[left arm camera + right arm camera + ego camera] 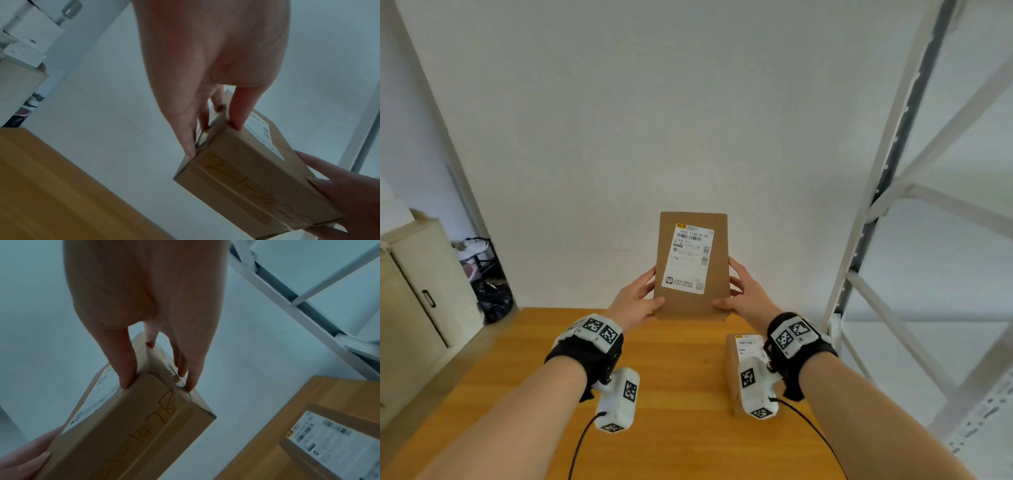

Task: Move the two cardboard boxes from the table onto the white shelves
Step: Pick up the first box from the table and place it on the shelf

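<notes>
Hands grip one cardboard box [692,267] from both sides, lifted clear above the wooden desk [674,370]: the left hand [635,301] has thumb on the labelled face and fingers behind the left edge, the right hand [744,293] likewise on the right edge. Its shipping label [690,258] faces the person. The second cardboard box [337,439] lies on the desk near the white shelves [914,192].
</notes>
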A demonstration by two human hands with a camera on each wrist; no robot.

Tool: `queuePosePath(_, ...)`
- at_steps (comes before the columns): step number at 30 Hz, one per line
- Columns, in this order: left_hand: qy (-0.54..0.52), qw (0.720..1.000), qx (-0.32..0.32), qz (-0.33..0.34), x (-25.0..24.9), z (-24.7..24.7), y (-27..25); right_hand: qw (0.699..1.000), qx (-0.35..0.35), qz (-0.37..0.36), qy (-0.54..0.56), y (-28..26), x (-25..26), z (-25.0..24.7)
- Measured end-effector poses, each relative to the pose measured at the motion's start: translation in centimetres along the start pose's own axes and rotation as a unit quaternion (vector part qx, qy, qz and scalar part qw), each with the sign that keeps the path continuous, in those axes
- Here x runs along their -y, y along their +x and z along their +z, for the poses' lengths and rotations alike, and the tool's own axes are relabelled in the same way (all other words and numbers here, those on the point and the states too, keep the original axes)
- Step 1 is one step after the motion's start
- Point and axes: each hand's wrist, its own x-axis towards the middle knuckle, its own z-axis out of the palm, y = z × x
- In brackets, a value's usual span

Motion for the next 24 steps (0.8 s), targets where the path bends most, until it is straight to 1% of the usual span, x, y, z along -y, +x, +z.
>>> queuePosePath(7,0.001,0.998,-0.068,-0.014,-1.8,9.0,-6.7,0.998,0.062,-0.028,-0.001,-6.9,-0.2,-7.2)
queuePosePath(13,-0.006,0.994,-0.112,-0.004,-3.3,15.7,-12.9,0.994,0.103,-0.045,-0.015,-12.9,0.1,-12.4)
queuePosePath(19,0.015,0.993,-0.12,0.004,-4.8,20.9,-18.1,0.993,0.113,-0.043,0.018,-18.5,-0.1,-16.4)
queuePosePath(24,0.037,0.992,-0.121,0.01,-5.3,24.1,-22.0,0.992,0.109,-0.037,0.045,-22.9,-0.7,-18.6)
